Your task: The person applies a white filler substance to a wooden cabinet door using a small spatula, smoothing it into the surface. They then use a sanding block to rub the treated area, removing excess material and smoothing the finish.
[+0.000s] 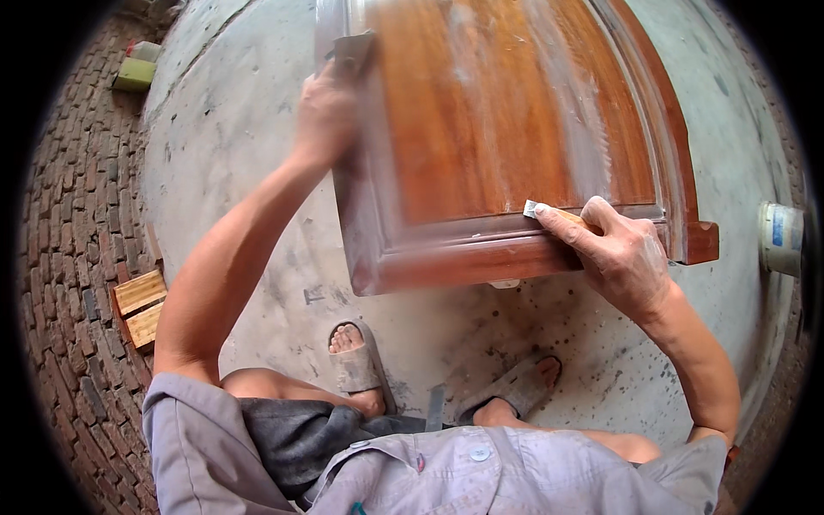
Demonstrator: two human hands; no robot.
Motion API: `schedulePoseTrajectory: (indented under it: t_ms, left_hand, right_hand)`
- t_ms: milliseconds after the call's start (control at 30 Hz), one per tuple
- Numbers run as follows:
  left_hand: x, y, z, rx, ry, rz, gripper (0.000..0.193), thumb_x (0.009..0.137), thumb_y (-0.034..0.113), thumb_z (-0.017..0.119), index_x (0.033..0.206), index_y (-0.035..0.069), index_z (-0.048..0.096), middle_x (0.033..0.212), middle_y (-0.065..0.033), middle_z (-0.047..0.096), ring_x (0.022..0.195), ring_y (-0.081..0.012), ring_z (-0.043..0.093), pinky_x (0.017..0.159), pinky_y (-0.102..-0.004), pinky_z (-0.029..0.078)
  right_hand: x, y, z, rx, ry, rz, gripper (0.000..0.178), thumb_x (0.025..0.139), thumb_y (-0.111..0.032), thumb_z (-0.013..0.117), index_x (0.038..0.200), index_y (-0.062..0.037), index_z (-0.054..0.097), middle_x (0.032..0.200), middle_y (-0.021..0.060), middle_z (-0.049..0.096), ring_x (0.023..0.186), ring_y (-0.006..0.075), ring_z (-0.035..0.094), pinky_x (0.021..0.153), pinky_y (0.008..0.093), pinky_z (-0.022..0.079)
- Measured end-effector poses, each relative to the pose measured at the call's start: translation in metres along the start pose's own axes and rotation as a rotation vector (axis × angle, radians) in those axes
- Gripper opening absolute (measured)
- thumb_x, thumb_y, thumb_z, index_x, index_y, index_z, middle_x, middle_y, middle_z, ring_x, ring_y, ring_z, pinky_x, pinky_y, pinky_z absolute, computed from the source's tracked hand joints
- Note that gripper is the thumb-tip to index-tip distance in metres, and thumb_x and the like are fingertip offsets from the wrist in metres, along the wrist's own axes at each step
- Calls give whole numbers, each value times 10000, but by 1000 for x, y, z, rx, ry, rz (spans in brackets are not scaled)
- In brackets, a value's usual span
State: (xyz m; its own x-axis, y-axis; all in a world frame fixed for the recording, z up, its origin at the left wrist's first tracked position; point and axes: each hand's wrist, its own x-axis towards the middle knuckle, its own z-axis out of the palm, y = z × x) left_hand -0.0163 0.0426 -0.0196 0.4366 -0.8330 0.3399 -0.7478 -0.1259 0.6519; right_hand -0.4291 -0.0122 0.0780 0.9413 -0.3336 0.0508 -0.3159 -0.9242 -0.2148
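Note:
A reddish-brown wooden door panel (489, 129) with a raised frame lies in front of me, streaked with whitish dust or filler. At its left edge my left hand (328, 116), blurred by motion, is closed on a dark grey flat piece (354, 53), perhaps sandpaper or a scraper plate. My right hand (627, 253) rests on the near right part of the frame, its fingers wrapped round a small scraper (534, 209) with a metal blade and a wooden handle. White dust coats those fingers. The palm hides part of the handle.
Pale, stained concrete (249, 129) surrounds the panel, and my sandalled feet stand just below it. Brick paving (77, 215) runs along the left, with a small slatted wooden piece (142, 307) at its edge. A whitish bucket (781, 239) stands at the right, a green container (134, 75) far left.

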Motion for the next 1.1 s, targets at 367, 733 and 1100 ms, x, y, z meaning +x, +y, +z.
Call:
schedulePoseTrajectory:
  t_ms: [367,733,1100]
  left_hand:
    - [2,17,0,-92,-46,-221,434,1127,426,437,1392,173,670,1276,-190,714,1165,-428,618,1045,-466,478]
    - [1,1,6,-72,21,-119,555,1153,464,460,1285,-21,696,1036,-114,777,925,-170,651,885,-336,518]
    - [0,-7,1,84,-105,12,335,975,67,497,1283,35,624,1256,-189,674,1073,-432,629,931,-514,499]
  right_hand:
    - [7,-10,7,6,37,-7,558,870,-161,715,1424,-216,676,866,57,560,692,218,683,565,344,589]
    - [17,-25,16,17,141,11,552,856,-93,710,1396,-209,690,824,38,550,609,206,662,521,356,579]
    - [8,-28,16,9,131,78,580,855,-29,678,1412,-190,689,848,50,542,615,218,645,533,362,568]
